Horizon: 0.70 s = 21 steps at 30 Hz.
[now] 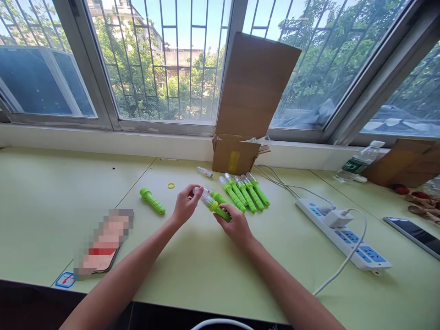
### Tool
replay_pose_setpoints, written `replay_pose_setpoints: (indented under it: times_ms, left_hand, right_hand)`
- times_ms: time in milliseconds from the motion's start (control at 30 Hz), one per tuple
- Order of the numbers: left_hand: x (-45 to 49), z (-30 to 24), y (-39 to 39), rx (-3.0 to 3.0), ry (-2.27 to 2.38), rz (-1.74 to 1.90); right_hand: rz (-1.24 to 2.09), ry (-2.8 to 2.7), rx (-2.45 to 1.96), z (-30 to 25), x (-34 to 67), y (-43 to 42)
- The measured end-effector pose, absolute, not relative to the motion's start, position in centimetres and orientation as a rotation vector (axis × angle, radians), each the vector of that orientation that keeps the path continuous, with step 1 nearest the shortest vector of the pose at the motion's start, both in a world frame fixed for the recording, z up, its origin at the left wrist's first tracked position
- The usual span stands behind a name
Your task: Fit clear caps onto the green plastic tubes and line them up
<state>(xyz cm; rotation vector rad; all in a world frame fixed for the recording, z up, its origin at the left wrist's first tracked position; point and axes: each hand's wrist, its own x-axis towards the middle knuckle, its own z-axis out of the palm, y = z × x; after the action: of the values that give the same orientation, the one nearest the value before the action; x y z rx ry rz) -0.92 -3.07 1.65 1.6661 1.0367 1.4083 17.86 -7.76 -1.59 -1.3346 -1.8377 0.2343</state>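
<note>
Between my hands is a green-handled stick with a clear ribbed top (208, 200) and a yellow ring at the joint, tilted over the table. My left hand (185, 201) pinches the end of its clear top. Around the green handle, the fingers of my right hand (235, 223) are closed. Just behind it lies another green stick (217, 197), partly covered. Several more green sticks with clear tops (248, 191) lie side by side to the right. A green handle without a clear top (152, 200) rests to the left, near a loose yellow ring (171, 185). A loose clear top (205, 172) lies farther back.
An opened cardboard box (235, 155) stands against the window sill. On the right are a white power strip (343, 233) with plugged-in cables, a plastic bottle (359, 161) and a dark phone (414, 236). Another phone (105, 243), its screen blurred, lies front left.
</note>
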Motion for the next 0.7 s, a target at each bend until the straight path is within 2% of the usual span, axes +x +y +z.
replay_pose_setpoints:
  times_ms: [700]
  left_hand:
    - [-1.11,1.64,-2.93,1.612,1.062,1.425]
  right_hand:
    - [0.257,-1.834,-1.332,-1.33,18.19,-7.48]
